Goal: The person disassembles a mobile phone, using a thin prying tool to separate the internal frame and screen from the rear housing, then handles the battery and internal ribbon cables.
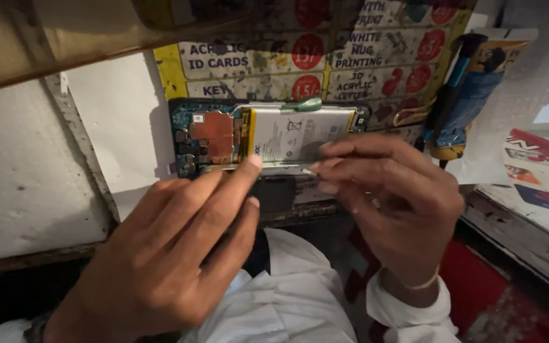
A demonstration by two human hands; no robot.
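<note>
Opened phone with its back cover off (pixel 268 134), showing a pale rectangular battery (pixel 293 134) and a copper-coloured shield over a teal circuit board (pixel 212 134), lies just beyond the fingertips of both hands, on a worn printed sheet with yellow edge and red circles (pixel 351 57). The left hand (pixel 173 254) has its fingers stretched forward and loosely together, gripping nothing, with the index fingertip (pixel 254 162) pressing on the phone's near edge beside the battery. The right hand (pixel 389 197) is curled, its fingertips pinched on a thin metal tool (pixel 307 170) whose tip meets the phone's near edge just right of the left index finger. A strip of green tape (pixel 305 105) sits on the battery's far edge. Beyond the right hand, well to its right, a blue-handled tool (pixel 462 95) leans against a white sheet. White sleeves (pixel 408 311) cover both wrists below the hands.
</note>
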